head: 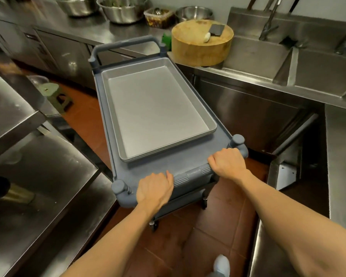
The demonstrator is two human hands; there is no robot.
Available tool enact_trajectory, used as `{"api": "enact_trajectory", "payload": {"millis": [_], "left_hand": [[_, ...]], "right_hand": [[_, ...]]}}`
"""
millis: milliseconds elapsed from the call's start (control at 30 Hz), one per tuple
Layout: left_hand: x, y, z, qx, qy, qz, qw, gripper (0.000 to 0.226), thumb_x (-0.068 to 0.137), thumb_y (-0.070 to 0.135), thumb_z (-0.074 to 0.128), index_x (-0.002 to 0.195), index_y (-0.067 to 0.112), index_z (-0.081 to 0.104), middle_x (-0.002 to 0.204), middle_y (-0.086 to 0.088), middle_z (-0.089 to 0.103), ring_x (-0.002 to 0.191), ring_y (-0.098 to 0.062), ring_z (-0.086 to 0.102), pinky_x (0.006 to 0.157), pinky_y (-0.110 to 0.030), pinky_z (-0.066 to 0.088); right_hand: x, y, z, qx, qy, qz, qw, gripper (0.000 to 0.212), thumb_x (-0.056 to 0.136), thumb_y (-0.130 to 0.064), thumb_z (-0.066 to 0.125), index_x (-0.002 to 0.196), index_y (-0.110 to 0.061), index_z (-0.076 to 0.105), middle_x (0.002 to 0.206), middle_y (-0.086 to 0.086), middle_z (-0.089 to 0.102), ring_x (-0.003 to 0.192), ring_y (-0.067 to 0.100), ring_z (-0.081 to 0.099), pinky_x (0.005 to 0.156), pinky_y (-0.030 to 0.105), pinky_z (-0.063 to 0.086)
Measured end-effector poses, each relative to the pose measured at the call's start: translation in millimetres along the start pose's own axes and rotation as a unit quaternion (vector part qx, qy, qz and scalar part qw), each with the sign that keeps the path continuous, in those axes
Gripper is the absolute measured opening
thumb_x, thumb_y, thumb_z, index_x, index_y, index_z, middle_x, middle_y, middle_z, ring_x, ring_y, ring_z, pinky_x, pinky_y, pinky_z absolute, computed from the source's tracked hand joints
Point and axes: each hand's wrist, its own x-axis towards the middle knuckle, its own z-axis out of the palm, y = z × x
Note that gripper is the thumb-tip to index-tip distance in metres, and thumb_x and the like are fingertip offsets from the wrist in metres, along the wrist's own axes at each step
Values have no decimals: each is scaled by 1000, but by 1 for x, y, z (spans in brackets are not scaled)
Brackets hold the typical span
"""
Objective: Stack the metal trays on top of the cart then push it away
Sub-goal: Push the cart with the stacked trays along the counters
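A grey-blue plastic cart (218,134) stands in the aisle in front of me. A stack of shallow metal trays (156,108) lies flat on its top shelf, nested one inside another. The near handle (190,176) runs across the cart's front end. My left hand (155,189) grips the handle's left part. My right hand (227,163) grips its right part, beside the corner post. A second handle (126,44) rises at the far end.
Steel counters line the left (38,176) and the far wall. A round wooden chopping block (202,43) sits close to the cart's far right corner, beside a steel sink (318,64). A green stool (54,94) stands on the red tile floor at left.
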Motion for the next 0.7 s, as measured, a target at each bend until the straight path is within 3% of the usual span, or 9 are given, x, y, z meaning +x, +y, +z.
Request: {"api": "enact_trajectory", "payload": {"millis": [100,200,333,433,567,700], "left_hand": [[19,14,0,3,-2,-22,1000,49,98,32,28,80,8,66,79,-17,70,73,-38,65,68,-41,51],[42,28,-2,-3,8,-60,998,48,97,33,29,69,11,62,78,-19,70,72,-39,64,66,-41,48],[66,36,-3,1,10,-98,995,41,90,30,32,54,12,40,62,-16,62,56,-37,54,56,-36,44],[84,40,-2,-7,18,-132,991,50,87,37,26,49,11,46,46,-4,44,48,-31,44,52,-33,35],[111,39,-3,-8,40,-151,988,51,90,39,29,51,13,47,61,-13,63,55,-34,54,56,-35,39],[145,41,-5,-4,49,-173,984,51,92,40,31,56,13,55,65,-13,66,58,-33,59,58,-35,44]], "right_hand": [[21,22,4,-18,6,-32,999,31,70,-17,69,47,-14,48,44,7,56,34,28,47,38,21,18],[47,45,12,-20,17,-69,997,29,73,-19,66,50,-13,50,47,7,58,38,30,50,40,20,14],[83,65,16,69,20,-61,996,40,81,-33,39,45,-15,37,54,10,61,44,28,39,43,26,11],[109,78,22,71,0,-105,992,37,82,-35,31,52,-19,45,63,10,64,49,27,37,44,29,12],[146,90,27,66,-18,-148,987,36,83,-35,28,58,-19,49,70,11,66,52,27,38,44,30,13],[187,104,34,62,-5,-173,983,42,78,-38,21,61,-18,54,73,11,67,59,32,51,46,30,17]]}}
